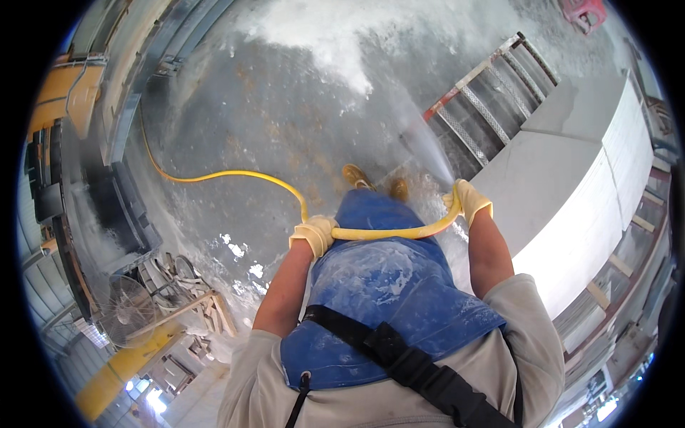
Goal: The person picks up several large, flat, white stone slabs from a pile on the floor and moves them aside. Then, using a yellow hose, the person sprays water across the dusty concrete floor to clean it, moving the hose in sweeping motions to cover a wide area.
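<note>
Grey floor [242, 135] beneath yellow hose [385, 234]

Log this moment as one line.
left hand: gripping yellow hose | right hand: gripping hose end | spray: over floor | white stack: right side

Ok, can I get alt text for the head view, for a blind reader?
A gloved left hand and right hand hold a yellow hose, pale spray shooting from its end over a grey floor. At right are a ladder-like metal frame and pale stacked slabs.

The hose [242, 172] crosses the floor [228, 121] at left; stacked slabs [549, 175] sit right, beside a ladder-like frame [484, 115].
</note>
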{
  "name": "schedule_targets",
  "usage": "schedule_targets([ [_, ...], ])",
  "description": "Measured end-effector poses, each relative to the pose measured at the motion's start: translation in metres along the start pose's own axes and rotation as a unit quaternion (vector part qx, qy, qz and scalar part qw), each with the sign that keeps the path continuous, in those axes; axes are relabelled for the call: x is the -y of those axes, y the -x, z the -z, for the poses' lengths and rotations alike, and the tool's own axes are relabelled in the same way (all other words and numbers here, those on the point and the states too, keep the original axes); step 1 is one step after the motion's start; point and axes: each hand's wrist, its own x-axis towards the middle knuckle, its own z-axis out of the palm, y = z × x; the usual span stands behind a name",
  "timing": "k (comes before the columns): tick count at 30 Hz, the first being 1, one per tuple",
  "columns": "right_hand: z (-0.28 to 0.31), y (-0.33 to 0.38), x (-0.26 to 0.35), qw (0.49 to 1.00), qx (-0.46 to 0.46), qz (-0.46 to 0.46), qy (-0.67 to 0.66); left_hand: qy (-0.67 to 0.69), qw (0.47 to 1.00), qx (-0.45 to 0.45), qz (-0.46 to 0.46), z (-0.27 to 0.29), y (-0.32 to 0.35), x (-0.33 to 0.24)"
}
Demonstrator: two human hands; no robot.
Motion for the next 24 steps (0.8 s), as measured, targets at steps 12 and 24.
schedule_targets([
  [12,-0.085,-0.006,0.071,0.996,0.033,-0.015,0.086,0.048,0.998,-0.029,0.021,0.025,-0.005,0.078],
  [24,-0.212,0.022,0.165,0.986,0.041,0.02,0.161,0.175,0.983,-0.043,0.035,0.043,0.015,0.154],
])
